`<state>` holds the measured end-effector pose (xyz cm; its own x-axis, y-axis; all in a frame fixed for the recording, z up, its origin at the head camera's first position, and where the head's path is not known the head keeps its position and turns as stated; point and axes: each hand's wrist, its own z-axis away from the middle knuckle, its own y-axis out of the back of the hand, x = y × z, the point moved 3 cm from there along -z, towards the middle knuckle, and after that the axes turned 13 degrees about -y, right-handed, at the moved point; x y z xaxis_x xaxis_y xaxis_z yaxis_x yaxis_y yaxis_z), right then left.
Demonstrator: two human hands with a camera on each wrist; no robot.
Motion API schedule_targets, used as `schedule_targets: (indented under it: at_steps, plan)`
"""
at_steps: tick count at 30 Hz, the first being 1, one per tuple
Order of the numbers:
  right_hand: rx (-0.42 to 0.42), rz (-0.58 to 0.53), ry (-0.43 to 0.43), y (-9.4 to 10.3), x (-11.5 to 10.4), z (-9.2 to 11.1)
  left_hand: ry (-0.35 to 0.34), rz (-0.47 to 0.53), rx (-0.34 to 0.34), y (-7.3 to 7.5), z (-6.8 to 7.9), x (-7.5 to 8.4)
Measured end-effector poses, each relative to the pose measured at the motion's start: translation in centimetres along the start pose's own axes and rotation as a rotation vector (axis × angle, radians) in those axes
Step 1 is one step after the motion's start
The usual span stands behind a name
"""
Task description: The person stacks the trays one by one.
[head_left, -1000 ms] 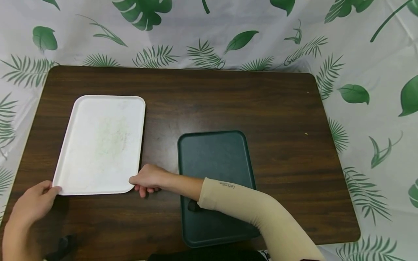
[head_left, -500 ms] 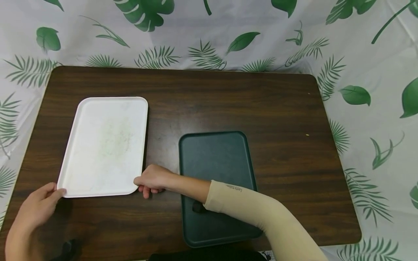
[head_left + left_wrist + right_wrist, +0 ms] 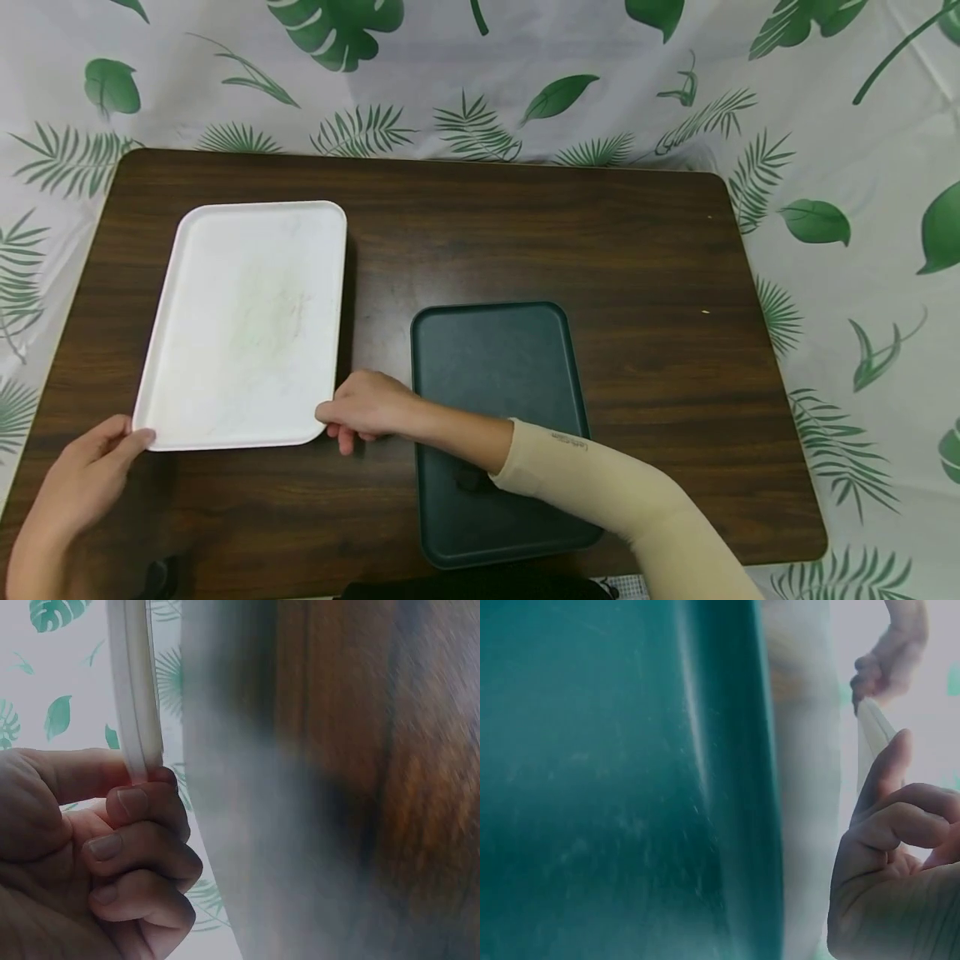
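Observation:
A white rectangular tray (image 3: 247,325) with rounded corners and faint greenish stains lies over the left part of the table in the head view. My left hand (image 3: 88,471) pinches its near left corner between thumb and fingers. At the near right corner, my right hand (image 3: 371,406) grips the rim, thumb on top. The left wrist view shows the tray's edge (image 3: 136,690) held by thumb and curled fingers (image 3: 142,847). In the right wrist view, the right hand (image 3: 892,847) holds the tray's edge, with the left hand (image 3: 892,664) at the other corner.
A dark green tray (image 3: 487,358) lies on the brown wooden table (image 3: 660,400), right of the white one, partly under the sleeved right forearm (image 3: 592,471). A leaf-patterned cloth (image 3: 540,50) surrounds the table. A small dark object (image 3: 157,575) lies near the front left edge.
The white tray has shifted slightly right, its far edge rising in the head view and its shadow on the right widening. Both hands have kept their grip and moved with it.

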<state>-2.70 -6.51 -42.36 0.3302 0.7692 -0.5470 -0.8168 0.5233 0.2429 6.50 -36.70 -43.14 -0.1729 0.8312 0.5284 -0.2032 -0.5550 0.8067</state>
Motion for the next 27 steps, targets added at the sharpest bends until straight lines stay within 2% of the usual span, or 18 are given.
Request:
schedule_targets:
  at_steps: [6,15,18,23,27]
  plan:
    - [0.017,-0.02,0.038,1.3,0.8,1.4,-0.008,0.095,0.002,0.0,0.0,1.5]
    - [0.029,-0.079,0.126,3.6,3.4,3.0,-0.102,0.363,-0.024,-1.2,-0.8,4.0]
    - [0.027,-0.096,0.135,4.3,4.4,3.4,-0.126,0.387,-0.027,-1.6,-0.9,5.2]
    - [-0.02,-0.194,0.146,5.3,6.5,4.5,-0.169,0.324,-0.037,-2.0,-0.7,7.5]
    - [-0.064,-0.286,0.154,6.3,8.4,5.6,-0.23,0.369,-0.059,-2.6,-0.6,9.5]
